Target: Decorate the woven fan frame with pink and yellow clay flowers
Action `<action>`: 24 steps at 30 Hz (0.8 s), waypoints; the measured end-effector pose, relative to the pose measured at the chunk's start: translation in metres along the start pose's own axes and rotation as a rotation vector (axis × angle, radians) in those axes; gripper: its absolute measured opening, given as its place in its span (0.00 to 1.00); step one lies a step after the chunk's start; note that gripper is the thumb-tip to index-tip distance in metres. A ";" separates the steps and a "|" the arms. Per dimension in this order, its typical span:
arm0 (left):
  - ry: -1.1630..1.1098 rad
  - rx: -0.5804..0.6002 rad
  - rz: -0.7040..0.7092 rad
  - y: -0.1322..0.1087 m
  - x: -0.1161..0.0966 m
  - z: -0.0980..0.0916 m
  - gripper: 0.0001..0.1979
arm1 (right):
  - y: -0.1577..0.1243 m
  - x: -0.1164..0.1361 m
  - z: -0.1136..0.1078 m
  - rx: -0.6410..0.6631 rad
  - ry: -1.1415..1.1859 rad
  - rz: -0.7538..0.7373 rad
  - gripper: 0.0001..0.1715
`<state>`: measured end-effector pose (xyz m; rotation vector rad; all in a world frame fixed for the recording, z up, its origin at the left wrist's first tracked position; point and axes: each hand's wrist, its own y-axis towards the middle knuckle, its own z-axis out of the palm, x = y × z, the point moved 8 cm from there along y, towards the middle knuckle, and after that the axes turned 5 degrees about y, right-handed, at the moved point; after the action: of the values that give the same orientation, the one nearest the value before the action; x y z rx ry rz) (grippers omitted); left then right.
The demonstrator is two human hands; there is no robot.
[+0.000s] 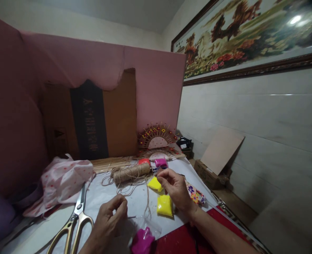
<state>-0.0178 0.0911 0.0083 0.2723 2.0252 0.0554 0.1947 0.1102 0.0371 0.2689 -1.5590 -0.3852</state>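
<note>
My left hand (109,217) is closed in a pinch low over the white table covering, just right of large gold-handled scissors (79,209). Whatever its fingertips hold, if anything, is too small to make out. A thin dark stick (131,217) shows beside that hand. My right hand (175,188) also pinches, thumb against fingers, above two yellow packets (165,206); what lies between its fingertips is unclear. An opened clear bag with a magenta lump (142,240) lies between the hands at the front. Behind them rests a roll of twine (131,173) with loose strands.
A polka-dot cloth (66,176) is bunched at left. Thin sticks (111,163), a red packet (144,161) and a pink packet (161,162) lie farther back. A decorated fan-shaped piece (158,137) leans against the pink-covered board (158,84). Flower-patterned items (195,194) sit at right.
</note>
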 end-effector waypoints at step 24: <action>-0.087 -0.053 0.065 0.000 -0.009 -0.009 0.12 | -0.006 0.006 0.008 0.061 -0.130 -0.093 0.05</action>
<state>-0.0217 0.0899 0.0205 0.3022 1.9259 0.1356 0.1864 0.1028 0.0397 0.3713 -1.6921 -0.4352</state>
